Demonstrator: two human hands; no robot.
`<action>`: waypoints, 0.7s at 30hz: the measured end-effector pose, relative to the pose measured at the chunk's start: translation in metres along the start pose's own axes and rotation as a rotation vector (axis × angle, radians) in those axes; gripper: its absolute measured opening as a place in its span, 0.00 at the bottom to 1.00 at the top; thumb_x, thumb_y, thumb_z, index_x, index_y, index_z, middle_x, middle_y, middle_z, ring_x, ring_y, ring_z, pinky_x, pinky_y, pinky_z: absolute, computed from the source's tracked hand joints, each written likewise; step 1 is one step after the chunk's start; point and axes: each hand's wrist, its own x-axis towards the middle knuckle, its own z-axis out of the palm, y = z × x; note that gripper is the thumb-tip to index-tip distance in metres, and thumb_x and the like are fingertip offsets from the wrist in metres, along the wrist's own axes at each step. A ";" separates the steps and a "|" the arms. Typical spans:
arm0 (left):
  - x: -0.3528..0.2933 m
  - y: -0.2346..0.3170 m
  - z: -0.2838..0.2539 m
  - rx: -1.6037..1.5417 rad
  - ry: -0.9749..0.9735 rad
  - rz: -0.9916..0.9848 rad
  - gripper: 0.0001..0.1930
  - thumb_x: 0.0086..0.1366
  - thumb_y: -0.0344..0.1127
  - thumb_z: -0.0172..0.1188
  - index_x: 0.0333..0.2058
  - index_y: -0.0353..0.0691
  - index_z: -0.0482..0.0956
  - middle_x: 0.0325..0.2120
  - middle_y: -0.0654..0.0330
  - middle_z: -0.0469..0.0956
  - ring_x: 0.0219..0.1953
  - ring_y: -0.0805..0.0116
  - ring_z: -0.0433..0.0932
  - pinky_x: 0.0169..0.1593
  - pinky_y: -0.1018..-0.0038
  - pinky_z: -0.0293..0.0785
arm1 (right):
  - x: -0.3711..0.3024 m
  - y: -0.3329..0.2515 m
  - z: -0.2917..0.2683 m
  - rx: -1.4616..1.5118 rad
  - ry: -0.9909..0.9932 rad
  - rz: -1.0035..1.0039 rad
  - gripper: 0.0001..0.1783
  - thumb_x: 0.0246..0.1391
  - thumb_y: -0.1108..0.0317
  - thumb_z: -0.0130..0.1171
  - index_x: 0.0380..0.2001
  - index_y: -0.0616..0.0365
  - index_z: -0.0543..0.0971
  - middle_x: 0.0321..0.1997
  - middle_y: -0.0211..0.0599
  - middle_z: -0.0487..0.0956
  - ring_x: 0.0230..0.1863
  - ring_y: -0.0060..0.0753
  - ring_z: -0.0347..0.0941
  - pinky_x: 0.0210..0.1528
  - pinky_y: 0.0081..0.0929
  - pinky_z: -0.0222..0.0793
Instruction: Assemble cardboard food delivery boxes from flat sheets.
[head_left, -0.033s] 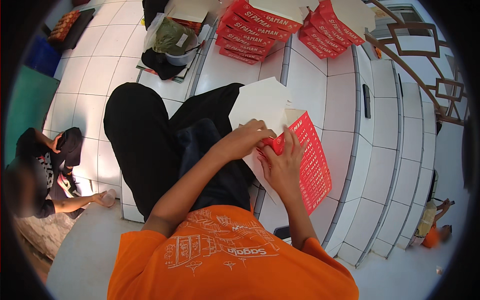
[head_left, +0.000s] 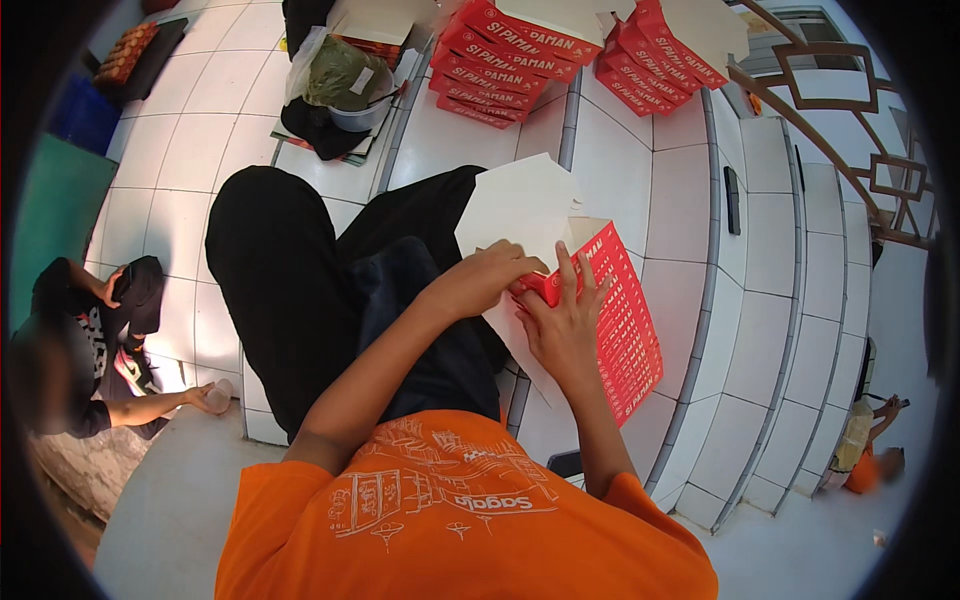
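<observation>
A red and white cardboard box (head_left: pixel 632 335) rests partly folded across my lap and the tiled step, its white lid panel (head_left: pixel 520 205) standing up on the far side. My left hand (head_left: pixel 480 280) curls its fingers round the near corner, where a small red flap is bent. Against that same corner, my right hand (head_left: pixel 562 325) presses its thumb on the flap, the other fingers reaching over the red side wall. Parts of the flap are hidden under the fingertips.
Stacked red boxes (head_left: pixel 500 75) stand ahead, with a second stack (head_left: pixel 660 60) to their right. A bagged green bundle and a clear tub (head_left: pixel 362 115) sit at front left. A dark phone-like object (head_left: pixel 733 200) lies on a right-hand step. A person (head_left: pixel 90 350) sits at left.
My right fingers have shifted slightly up along the box's wall. Both hands keep their hold at the corner, and the box has barely moved.
</observation>
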 end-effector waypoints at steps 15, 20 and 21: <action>0.004 -0.004 0.018 -0.066 0.162 -0.092 0.11 0.54 0.19 0.62 0.35 0.38 0.85 0.28 0.52 0.85 0.32 0.55 0.86 0.38 0.66 0.81 | 0.000 0.011 0.023 0.123 0.046 -0.086 0.03 0.54 0.67 0.69 0.29 0.50 0.84 0.80 0.45 0.54 0.80 0.69 0.41 0.73 0.80 0.38; 0.004 0.000 0.018 -0.112 0.194 -0.063 0.10 0.54 0.19 0.64 0.35 0.39 0.86 0.27 0.53 0.85 0.31 0.57 0.87 0.36 0.68 0.82 | -0.001 0.009 0.017 0.172 0.048 -0.075 0.03 0.53 0.67 0.69 0.28 0.50 0.84 0.80 0.45 0.54 0.81 0.69 0.40 0.73 0.79 0.38; 0.003 -0.001 0.017 -0.095 0.199 -0.074 0.11 0.54 0.19 0.63 0.35 0.39 0.86 0.27 0.53 0.85 0.31 0.58 0.87 0.36 0.68 0.82 | 0.000 0.008 0.018 0.174 0.047 -0.072 0.03 0.53 0.67 0.69 0.28 0.50 0.84 0.80 0.45 0.54 0.81 0.69 0.40 0.73 0.79 0.38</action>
